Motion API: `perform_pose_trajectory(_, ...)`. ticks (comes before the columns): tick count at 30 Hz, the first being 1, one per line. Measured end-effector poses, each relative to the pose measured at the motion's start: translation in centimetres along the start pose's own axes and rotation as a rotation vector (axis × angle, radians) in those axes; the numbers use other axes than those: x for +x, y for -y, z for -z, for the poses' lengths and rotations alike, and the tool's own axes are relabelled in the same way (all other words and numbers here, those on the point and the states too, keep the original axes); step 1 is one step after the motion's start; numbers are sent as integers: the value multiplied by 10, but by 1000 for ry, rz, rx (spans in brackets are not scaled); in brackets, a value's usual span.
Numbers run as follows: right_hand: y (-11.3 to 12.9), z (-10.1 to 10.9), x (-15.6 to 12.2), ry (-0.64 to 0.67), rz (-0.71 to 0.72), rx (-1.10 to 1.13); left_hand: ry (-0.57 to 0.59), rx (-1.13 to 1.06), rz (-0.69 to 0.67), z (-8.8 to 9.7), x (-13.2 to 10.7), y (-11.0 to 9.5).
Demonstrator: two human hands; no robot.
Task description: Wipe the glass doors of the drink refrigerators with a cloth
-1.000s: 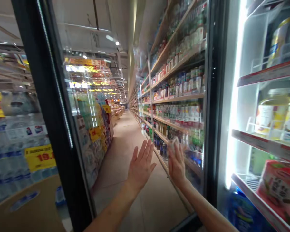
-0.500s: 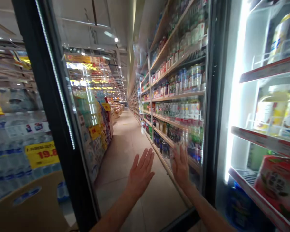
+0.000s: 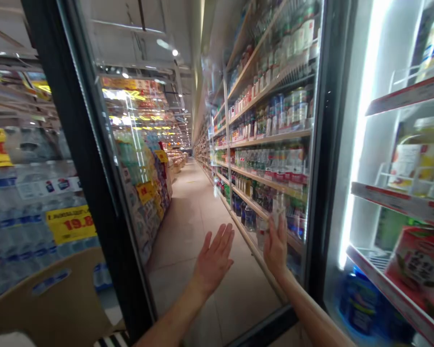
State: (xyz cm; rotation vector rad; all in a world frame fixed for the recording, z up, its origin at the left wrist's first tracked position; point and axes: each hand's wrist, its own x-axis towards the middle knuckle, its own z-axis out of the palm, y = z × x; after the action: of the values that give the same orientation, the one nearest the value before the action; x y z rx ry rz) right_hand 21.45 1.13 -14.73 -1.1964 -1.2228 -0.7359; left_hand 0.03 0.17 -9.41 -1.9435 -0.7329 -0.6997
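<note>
A black-framed glass door (image 3: 101, 166) stands swung out in front of me. My left hand (image 3: 214, 262) is held up flat before the pane, fingers stretched and slightly apart, nothing in it; whether it touches the glass I cannot tell. To its right, my right hand (image 3: 276, 248) is raised at the glass near the door's right frame bar (image 3: 327, 159). A pale, partly see-through patch (image 3: 279, 203) shows around its fingertips, perhaps a thin wipe or a reflection; its kind is unclear. The fingers are close together, partly blurred.
Right of the door, a lit cooler holds bottles, a red carton pack (image 3: 415, 270) and blue packs (image 3: 361, 301) on racks. Left are stacked water bottles, a yellow price sign (image 3: 71, 224) and a beige chair back (image 3: 54, 299). Through the glass show an aisle floor (image 3: 188, 212) and drink shelves.
My right hand has shifted slightly right and its fingers have drawn closer together. My left hand is almost unmoved. The whole view has swung slightly, and the door and cooler sit farther right.
</note>
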Motion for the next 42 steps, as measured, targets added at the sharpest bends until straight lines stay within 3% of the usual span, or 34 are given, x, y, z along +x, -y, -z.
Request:
perform_pose_trajectory(3,31,-1,-30,158,303,92,26,-8,-18,-2,-5,0)
perform_pose_trajectory(6,16,6,-52,227,460,81,67,-18,-38,-3,-9,2)
perform_pose_trajectory(8,-15,14,-50,231,392,22,114,-28,-78,-2,-11,5)
perform_pose_trajectory(11,-54,20,-26,101,-37,-65,186,-52,-161,4,-12,9)
perform_pose_trajectory(12,-57,18,-17,41,-158,-83,211,-64,-185,6,-12,10)
perform_pose_trajectory(14,-45,12,-4,16,-209,-63,268,-84,-209,9,-11,10)
perform_pose_trajectory(16,-13,6,-6,73,-67,10,312,-92,-206,10,-12,9)
perform_pose_trajectory(19,36,7,-35,216,258,156,304,-72,-179,9,-21,5)
perform_pose_trajectory(21,44,8,-61,278,397,188,264,-51,-167,6,-31,3)
perform_pose_trajectory(23,25,10,-80,291,444,139,233,-35,-156,2,-41,2)
perform_pose_trajectory(25,-10,12,-86,267,314,40,195,-21,-135,-2,-50,1)
perform_pose_trajectory(28,-51,14,-78,133,-129,-89,131,-3,-96,-7,-61,-3)
perform_pose_trajectory(30,-49,12,-75,52,-329,-105,99,3,-75,-9,-68,-5)
perform_pose_trajectory(31,-38,10,-77,50,-347,-93,88,3,-68,-9,-72,-7)
perform_pose_trajectory(33,-2,5,-90,99,-236,-32,71,0,-60,-10,-81,-7)
perform_pose_trajectory(35,38,1,-109,217,-1,57,59,-12,-66,-10,-89,-6)
perform_pose_trajectory(37,63,1,-126,280,247,129,72,-25,-66,-10,-96,-3)
perform_pose_trajectory(39,64,3,-132,287,391,141,83,-33,-65,-8,-100,1)
perform_pose_trajectory(42,32,10,-115,239,310,67,116,-39,-66,-6,-105,4)
